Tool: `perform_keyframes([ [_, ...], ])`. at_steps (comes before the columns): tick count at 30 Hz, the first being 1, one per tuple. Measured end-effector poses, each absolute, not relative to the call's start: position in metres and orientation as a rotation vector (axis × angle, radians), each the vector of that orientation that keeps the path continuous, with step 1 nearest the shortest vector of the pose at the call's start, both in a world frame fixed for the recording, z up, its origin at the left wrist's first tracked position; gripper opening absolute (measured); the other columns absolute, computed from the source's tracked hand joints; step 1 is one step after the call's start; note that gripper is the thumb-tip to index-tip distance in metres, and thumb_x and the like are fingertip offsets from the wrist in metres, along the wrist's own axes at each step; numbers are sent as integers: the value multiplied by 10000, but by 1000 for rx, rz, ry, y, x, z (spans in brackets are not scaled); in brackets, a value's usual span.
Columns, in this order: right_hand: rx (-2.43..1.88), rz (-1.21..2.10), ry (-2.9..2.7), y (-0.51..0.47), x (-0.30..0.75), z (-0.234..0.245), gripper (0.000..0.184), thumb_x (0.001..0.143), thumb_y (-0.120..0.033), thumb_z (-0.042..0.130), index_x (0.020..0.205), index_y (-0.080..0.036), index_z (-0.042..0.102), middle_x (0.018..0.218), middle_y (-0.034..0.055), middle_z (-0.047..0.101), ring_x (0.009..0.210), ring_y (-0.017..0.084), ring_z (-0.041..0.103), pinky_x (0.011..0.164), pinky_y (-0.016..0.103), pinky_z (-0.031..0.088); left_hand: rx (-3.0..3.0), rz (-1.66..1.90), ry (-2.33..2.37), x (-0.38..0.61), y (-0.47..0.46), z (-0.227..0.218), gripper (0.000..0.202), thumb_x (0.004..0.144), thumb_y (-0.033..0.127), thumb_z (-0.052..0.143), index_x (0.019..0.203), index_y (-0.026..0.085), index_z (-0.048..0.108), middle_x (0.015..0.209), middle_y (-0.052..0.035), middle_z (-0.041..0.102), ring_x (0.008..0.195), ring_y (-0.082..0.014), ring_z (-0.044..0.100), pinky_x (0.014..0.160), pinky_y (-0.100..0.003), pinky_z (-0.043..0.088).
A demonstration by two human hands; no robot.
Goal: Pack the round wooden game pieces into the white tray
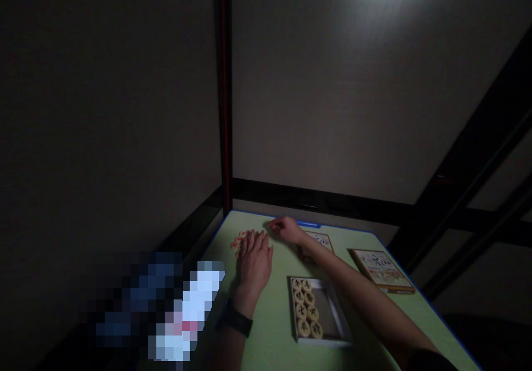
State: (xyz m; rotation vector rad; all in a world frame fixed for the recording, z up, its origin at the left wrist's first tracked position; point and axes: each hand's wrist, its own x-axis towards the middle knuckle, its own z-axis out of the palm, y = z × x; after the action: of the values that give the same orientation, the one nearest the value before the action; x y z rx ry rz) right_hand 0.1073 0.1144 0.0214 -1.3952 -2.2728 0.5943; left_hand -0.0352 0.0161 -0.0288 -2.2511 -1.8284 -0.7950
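Note:
My left hand [256, 263] lies flat with its fingers stretched out over several red-marked Chinese chess pieces [236, 244] on the green table, partly covering them. Just beyond and to the right, my right hand [286, 230] reaches across with its fingers curled together; what is in them, if anything, I cannot make out. Nearer to me, between my forearms, sits an open box [293, 318]. Black-marked Chinese chess pieces [308, 298] stand in two columns along its left side, and the right side shows its bare bottom.
The green table [276, 332] has a blue edge and stands in a walled corner. A printed box [318, 243] lies partly behind my right forearm, and another printed box [382, 268] lies near the right edge. A blue object [308, 224] is at the far edge. The lower left is pixelated.

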Motion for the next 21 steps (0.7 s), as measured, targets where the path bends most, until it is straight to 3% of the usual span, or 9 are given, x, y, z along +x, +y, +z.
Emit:
perform_keyframes([
  [2, -1396, 535, -2225, 100, 128, 28, 305, 845, -135, 479, 985, -140, 750, 898, 70, 752, 813, 185, 649, 739, 260, 466, -2350, -768, -1746, -32, 14, -30, 416, 1001, 291, 363, 1351, 252, 583, 1466, -31, 536, 1436, -280, 351, 1205, -505, 216],
  [4, -1391, 492, -2190, 82, 148, 33, 301, 866, -163, 479, 994, -140, 750, 919, 81, 756, 824, 194, 652, 755, 271, 468, -2380, -739, -1722, -31, 14, -30, 408, 992, 304, 390, 1343, 262, 592, 1475, -28, 526, 1440, -296, 341, 1204, -542, 190],
  [9, -1321, 391, -2292, 52, 167, 30, 287, 787, -85, 498, 899, -132, 758, 785, 52, 740, 722, 174, 645, 681, 239, 454, -2116, -807, -1881, -41, 18, -16, 430, 982, 256, 359, 1311, 120, 600, 1410, -153, 562, 1370, -321, 417, 1149, -513, 285],
  [12, -1297, 372, -2417, 59, 152, 26, 297, 752, -46, 508, 879, -134, 762, 765, 46, 739, 699, 163, 636, 660, 226, 436, -1947, -760, -2044, -50, 17, -5, 379, 930, 139, 363, 1158, 55, 654, 1192, -207, 646, 1194, -330, 539, 991, -463, 419],
  [15, -1279, 372, -2479, 81, 125, 26, 325, 731, -24, 518, 902, -137, 770, 789, 46, 751, 701, 157, 637, 657, 219, 426, -1897, -682, -2136, -50, 11, -2, 294, 879, 112, 428, 1029, 40, 671, 1058, -220, 651, 1047, -341, 578, 859, -460, 456],
  [18, -1264, 361, -2533, 108, 98, 26, 341, 712, -7, 531, 914, -132, 776, 808, 49, 760, 723, 163, 650, 663, 218, 426, -1956, -834, -1932, -37, 3, -6, 239, 832, 72, 495, 991, 107, 670, 1088, -183, 651, 1112, -320, 549, 925, -454, 429],
  [21, -1237, 351, -2598, 130, 73, 24, 343, 703, -1, 554, 921, -136, 782, 820, 44, 767, 741, 172, 667, 672, 223, 439, -2177, -1123, -1360, -17, -8, -10, 187, 829, 62, 481, 804, 175, 628, 874, -86, 651, 892, -229, 582, 844, -370, 446],
])
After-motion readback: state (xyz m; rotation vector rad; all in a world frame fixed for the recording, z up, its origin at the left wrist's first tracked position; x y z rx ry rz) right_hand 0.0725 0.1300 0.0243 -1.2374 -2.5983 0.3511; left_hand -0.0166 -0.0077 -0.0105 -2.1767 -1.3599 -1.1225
